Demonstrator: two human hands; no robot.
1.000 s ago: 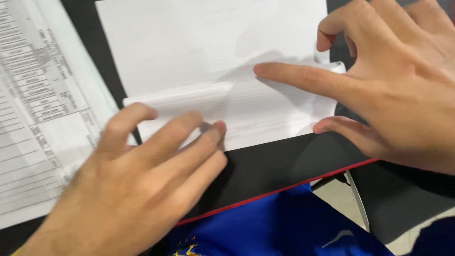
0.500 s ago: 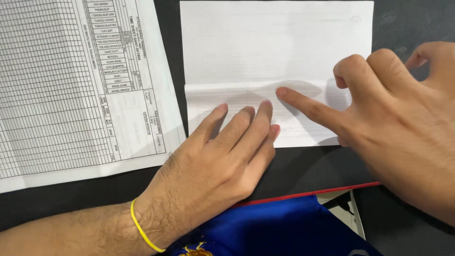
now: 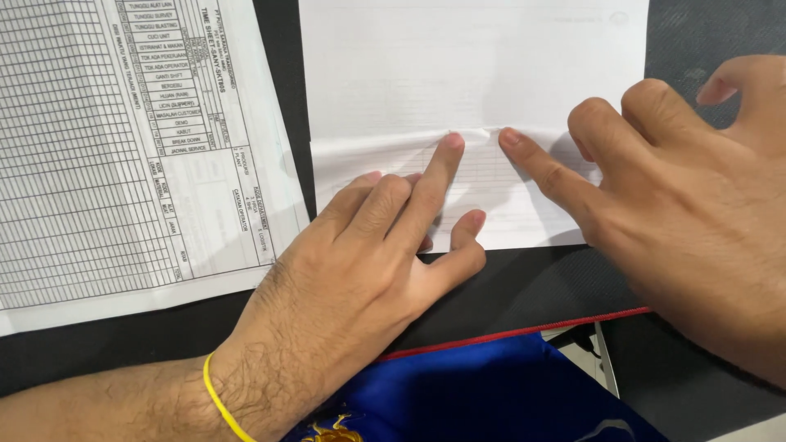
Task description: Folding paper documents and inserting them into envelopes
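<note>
A white sheet of paper (image 3: 467, 65) lies on the black table (image 3: 508, 290), its near edge folded up into a flap with a crease across the sheet. My left hand (image 3: 360, 262) rests flat on the flap, its index fingertip pressing on the crease near the middle. My right hand (image 3: 679, 205) comes in from the right, its index fingertip pressing the crease just beside the left one, other fingers curled. Neither hand grips anything. A yellow band circles my left wrist.
A printed form sheet with a grid and table (image 3: 106, 147) lies to the left of the white paper. The table's near edge has a red trim (image 3: 524, 331). Blue cloth (image 3: 483, 393) shows below the edge.
My left index finger has stretched up to the crease while the other fingers drew back. My right index fingertip slid slightly up onto the crease. The view shifted a little.
</note>
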